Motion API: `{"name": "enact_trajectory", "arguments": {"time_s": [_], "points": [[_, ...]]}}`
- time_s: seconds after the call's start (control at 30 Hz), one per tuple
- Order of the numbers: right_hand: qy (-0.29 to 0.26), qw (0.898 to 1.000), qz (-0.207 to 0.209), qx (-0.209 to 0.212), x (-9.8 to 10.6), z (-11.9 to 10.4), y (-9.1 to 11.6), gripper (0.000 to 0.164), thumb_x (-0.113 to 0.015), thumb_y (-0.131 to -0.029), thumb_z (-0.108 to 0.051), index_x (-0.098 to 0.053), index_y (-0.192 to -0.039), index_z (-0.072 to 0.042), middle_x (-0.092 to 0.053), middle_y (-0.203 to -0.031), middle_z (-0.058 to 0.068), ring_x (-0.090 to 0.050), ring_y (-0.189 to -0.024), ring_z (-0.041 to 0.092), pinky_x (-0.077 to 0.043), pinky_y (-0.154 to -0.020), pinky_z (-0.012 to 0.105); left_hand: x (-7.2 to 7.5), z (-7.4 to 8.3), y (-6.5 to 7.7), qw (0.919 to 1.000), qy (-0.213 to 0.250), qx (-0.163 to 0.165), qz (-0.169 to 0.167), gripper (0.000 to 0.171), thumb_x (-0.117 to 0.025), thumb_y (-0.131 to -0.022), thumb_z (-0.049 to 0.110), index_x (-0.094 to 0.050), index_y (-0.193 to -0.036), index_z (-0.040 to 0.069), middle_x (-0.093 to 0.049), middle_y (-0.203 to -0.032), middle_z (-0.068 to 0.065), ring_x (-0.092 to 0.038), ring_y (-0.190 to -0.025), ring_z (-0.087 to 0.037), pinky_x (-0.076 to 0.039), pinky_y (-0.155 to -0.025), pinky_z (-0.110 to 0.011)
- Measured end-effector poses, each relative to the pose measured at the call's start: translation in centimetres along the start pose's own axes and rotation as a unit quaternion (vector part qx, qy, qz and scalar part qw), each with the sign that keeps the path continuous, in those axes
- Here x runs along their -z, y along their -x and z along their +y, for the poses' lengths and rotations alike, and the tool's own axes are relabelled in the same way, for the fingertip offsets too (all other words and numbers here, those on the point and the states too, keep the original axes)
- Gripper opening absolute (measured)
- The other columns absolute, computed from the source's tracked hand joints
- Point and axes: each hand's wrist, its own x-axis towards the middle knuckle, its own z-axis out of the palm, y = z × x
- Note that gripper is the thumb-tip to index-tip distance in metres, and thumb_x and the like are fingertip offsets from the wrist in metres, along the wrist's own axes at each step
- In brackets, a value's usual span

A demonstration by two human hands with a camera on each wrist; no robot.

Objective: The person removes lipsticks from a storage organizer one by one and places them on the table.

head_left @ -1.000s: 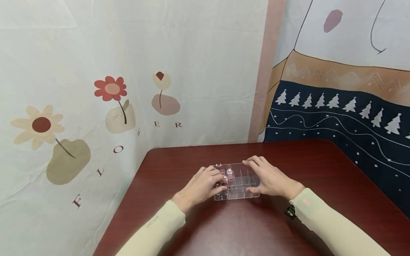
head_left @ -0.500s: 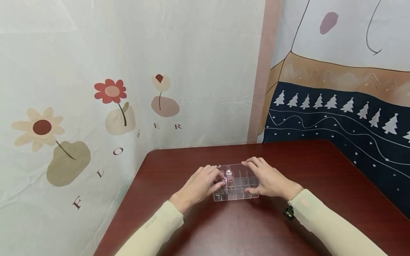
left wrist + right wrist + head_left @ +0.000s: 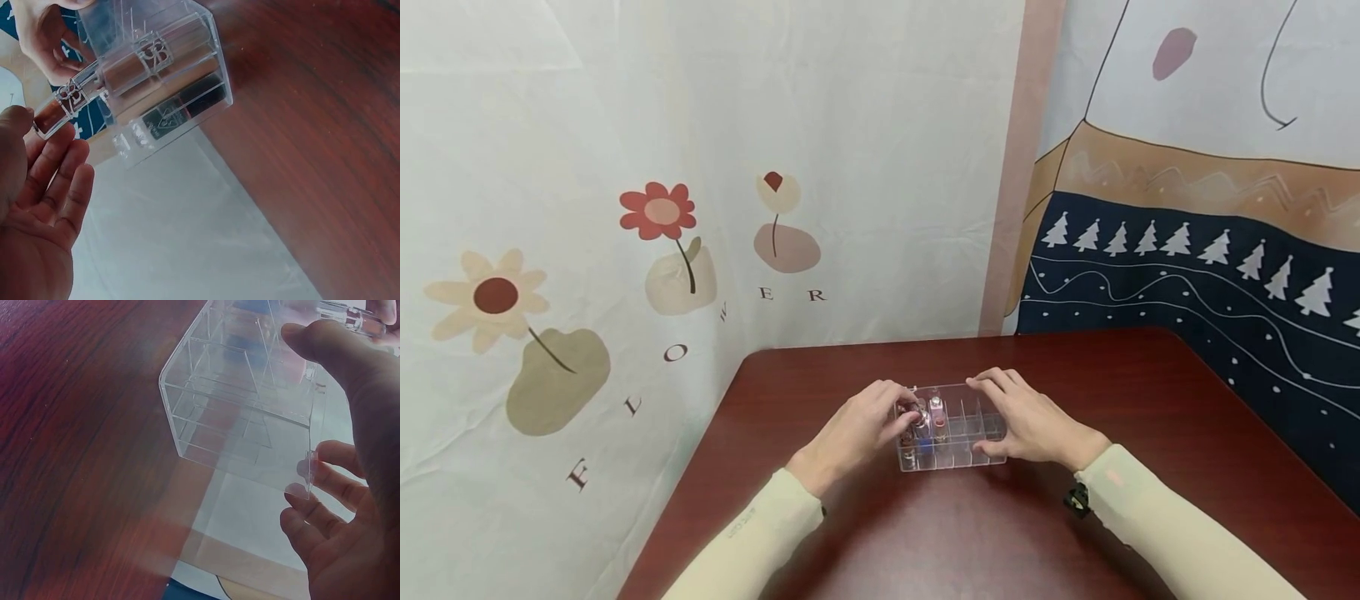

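Spells F-L-O-W-E-R in spaced dark capitals across a pale wall cloth (image 3: 887, 167), beneath printed blooms of cream, red and maroon. Bears faint lettering, too small to read, along the left sleeve (image 3: 742, 522). Carries a pale emblem and fine illegible print on a black tube (image 3: 184, 107) inside a clear box (image 3: 958, 458), close to a brown tube (image 3: 125, 72) with a looped, flower-like clear ornament. Pinches a slim clear-and-brown tube (image 3: 53, 115), adorned with a similar petal shape, between thumb and fingers of the left hand (image 3: 859, 425), over the left-hand end of the box. Spans the opposite end with the right hand (image 3: 1037, 421), thumb on the near side, fingers on the far, spread wide and touching the smooth, hard plastic. Rests, box and all, on a glossy dark-red wood-grain table (image 3: 880, 533), near the middle. Divides into rectangular cells by thin upright walls, with a pink bottle (image 3: 937, 408) and a small blue item (image 3: 927, 446) toward the left. Displays white fir trees, dots and wavy lines on a navy cloth (image 3: 1187, 283) at right.
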Motion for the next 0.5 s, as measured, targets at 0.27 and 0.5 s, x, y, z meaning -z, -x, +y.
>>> {"name": "enact_trajectory", "arguments": {"time_s": [0.27,0.5], "points": [[0.002,1.000,0.011,0.007,0.0,0.0,0.0,0.100,-0.105,-0.084,-0.042,-0.058,-0.166,-0.010,-0.061,-0.160,0.010,-0.059,-0.145,0.032,-0.070,-0.106,0.054,0.6,-0.4,-0.1,0.9979,-0.009,-0.029,0.057,0.026,-0.090,-0.104,0.013,-0.078,-0.126,0.010,-0.081,-0.120,0.000,-0.075,-0.105,-0.014,-0.066,-0.091,-0.027],[0.006,1.000,0.018,0.015,-0.1,0.0,0.0,0.100,-0.106,-0.083,-0.041,-0.059,-0.165,-0.008,-0.061,-0.159,0.009,-0.059,-0.144,0.031,-0.070,-0.104,0.052,1.3,-0.9,0.0,0.9953,-0.023,-0.023,0.092,0.026,-0.090,-0.103,0.011,-0.079,-0.126,0.009,-0.081,-0.117,-0.001,-0.079,-0.107,-0.018,-0.069,-0.093,-0.030]]}}
